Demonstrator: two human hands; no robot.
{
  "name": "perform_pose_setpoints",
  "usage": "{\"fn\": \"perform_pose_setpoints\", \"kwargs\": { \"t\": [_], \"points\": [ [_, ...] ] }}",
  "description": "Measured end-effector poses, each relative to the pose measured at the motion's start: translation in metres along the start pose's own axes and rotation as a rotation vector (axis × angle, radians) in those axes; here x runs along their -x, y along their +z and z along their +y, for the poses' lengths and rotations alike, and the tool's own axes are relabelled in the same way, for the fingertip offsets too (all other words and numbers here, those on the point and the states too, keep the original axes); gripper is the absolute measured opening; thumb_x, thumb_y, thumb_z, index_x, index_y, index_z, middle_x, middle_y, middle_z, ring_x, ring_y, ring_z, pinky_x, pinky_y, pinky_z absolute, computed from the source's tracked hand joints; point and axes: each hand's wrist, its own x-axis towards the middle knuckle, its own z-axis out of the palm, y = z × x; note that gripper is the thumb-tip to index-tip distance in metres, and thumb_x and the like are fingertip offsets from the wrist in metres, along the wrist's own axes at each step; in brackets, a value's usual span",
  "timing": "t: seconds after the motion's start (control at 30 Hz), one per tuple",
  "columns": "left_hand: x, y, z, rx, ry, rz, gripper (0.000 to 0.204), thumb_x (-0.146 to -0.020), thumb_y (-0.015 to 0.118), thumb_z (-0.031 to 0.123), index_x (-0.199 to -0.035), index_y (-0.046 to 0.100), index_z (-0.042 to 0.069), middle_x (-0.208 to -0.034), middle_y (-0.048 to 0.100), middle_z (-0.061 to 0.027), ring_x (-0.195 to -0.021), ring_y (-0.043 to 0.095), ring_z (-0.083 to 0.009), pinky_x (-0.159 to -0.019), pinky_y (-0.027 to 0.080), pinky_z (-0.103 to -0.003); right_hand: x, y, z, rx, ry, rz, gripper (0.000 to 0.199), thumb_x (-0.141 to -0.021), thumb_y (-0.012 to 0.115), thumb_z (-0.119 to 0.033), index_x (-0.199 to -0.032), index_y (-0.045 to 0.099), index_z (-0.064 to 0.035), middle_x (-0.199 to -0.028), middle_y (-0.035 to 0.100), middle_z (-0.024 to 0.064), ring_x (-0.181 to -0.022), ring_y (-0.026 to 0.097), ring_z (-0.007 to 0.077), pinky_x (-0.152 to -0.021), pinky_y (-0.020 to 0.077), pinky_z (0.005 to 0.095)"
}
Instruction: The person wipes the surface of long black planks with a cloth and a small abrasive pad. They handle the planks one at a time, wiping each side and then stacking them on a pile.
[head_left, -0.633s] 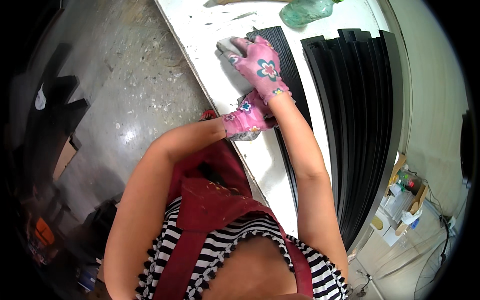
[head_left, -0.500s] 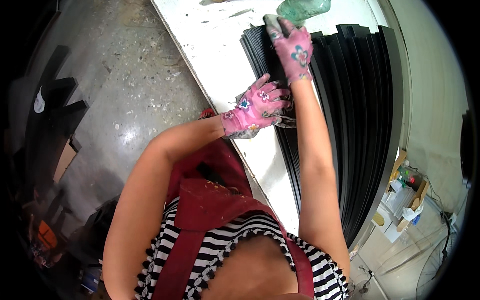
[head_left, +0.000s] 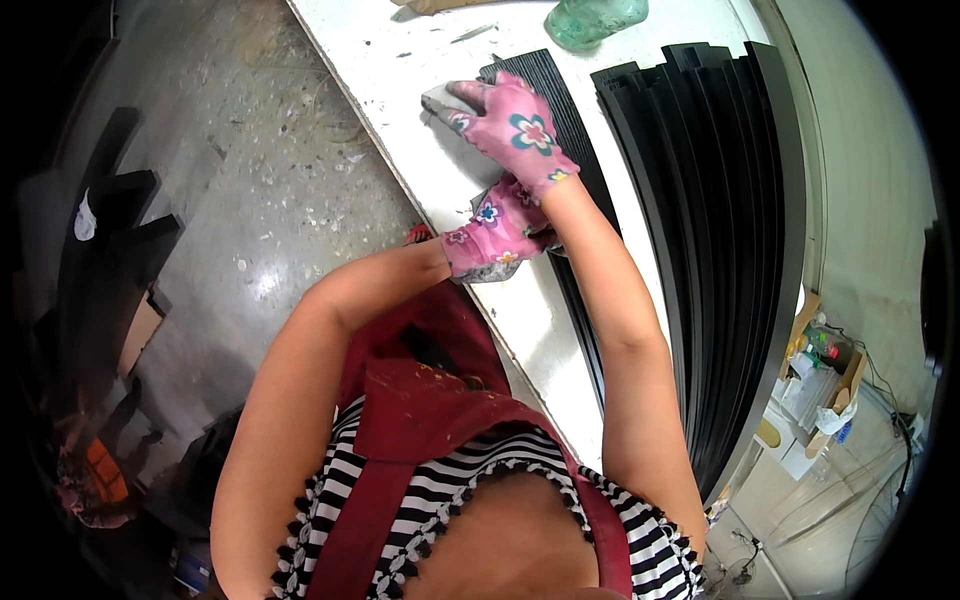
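Note:
My right hand (head_left: 515, 125), in a pink flowered glove with grey-coated fingers, is over the far end of a few ribbed black strips (head_left: 565, 110). Its fingers curl toward the left around something pale grey that I cannot make out. Just nearer to me, my left hand (head_left: 498, 232), gloved alike, rests by the same strips' left edge. My right wrist crosses in front of it, so its fingers are mostly hidden. The strips lie lengthwise on a white table (head_left: 400, 110), their middle covered by my right forearm.
A thick row of long black strips (head_left: 700, 200) lies to the right on the table. Beyond the strips stands a greenish clear plastic container (head_left: 595, 22). More black pieces (head_left: 130, 215) are at the left, above the concrete floor (head_left: 260, 200). A box of small items (head_left: 825, 375) is at the lower right.
My right hand has moved left and nearer to me, off the strips' far end. The left hand's fingers, spread in view before, are now mostly behind my right wrist.

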Motion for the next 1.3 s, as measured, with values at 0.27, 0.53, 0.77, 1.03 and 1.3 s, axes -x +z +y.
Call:
{"fn": "perform_pose_setpoints", "kwargs": {
  "t": [0.27,0.53,0.77,1.03,1.3],
  "points": [
    [-0.014,-0.043,0.025,-0.254,0.218,-0.086,0.050,-0.075,0.068,0.033,-0.124,0.061,0.025,-0.137,0.052,-0.0025,-0.131,0.044,-0.0295,-0.117,0.021,-0.056,-0.035,-0.014,0.082,0.028,0.330,0.257,0.048,-0.085,0.066,-0.048,-0.123,0.067,-0.0196,-0.117,0.063,0.0233,-0.111,0.059,0.0381,-0.098,0.0468,0.0417],
    [-0.015,-0.042,0.023,-0.285,0.210,-0.107,0.046,-0.078,0.068,0.037,-0.124,0.064,0.028,-0.137,0.053,-0.0028,-0.131,0.046,-0.0308,-0.118,0.019,-0.054,0.009,-0.014,0.083,0.140,0.391,0.184,0.048,-0.083,0.067,-0.047,-0.125,0.067,-0.0225,-0.114,0.062,0.0198,-0.111,0.058,0.0352,-0.098,0.0446,0.0420],
    [-0.009,-0.037,0.016,-0.313,0.214,-0.064,0.045,-0.078,0.068,0.037,-0.122,0.064,0.029,-0.136,0.054,-0.0029,-0.128,0.048,-0.0290,-0.119,0.020,-0.052,0.016,-0.011,0.087,0.215,0.285,0.261,0.046,-0.083,0.066,-0.046,-0.123,0.066,-0.0239,-0.107,0.064,0.0184,-0.102,0.061,0.0354,-0.091,0.0476,0.0439],
    [-0.015,-0.041,0.026,-0.378,0.196,-0.137,0.041,-0.075,0.063,0.027,-0.117,0.066,0.029,-0.131,0.058,0.0011,-0.121,0.053,-0.0265,-0.119,0.021,-0.051,0.002,-0.003,0.096,0.220,0.287,0.324,0.044,-0.084,0.065,-0.044,-0.119,0.066,-0.0190,-0.098,0.063,0.0168,-0.096,0.062,0.0331,-0.087,0.0459,0.0469],
    [-0.021,-0.037,0.006,0.085,0.604,-0.147,0.045,-0.060,0.067,0.006,-0.101,0.072,0.022,-0.105,0.067,0.0004,-0.093,0.066,-0.0250,-0.099,0.046,-0.049,0.149,-0.020,0.094,0.286,0.426,0.273,0.040,-0.083,0.066,-0.040,-0.118,0.067,-0.0186,-0.094,0.062,0.0151,-0.091,0.061,0.0325,-0.082,0.0455,0.0465]
  ]
}}
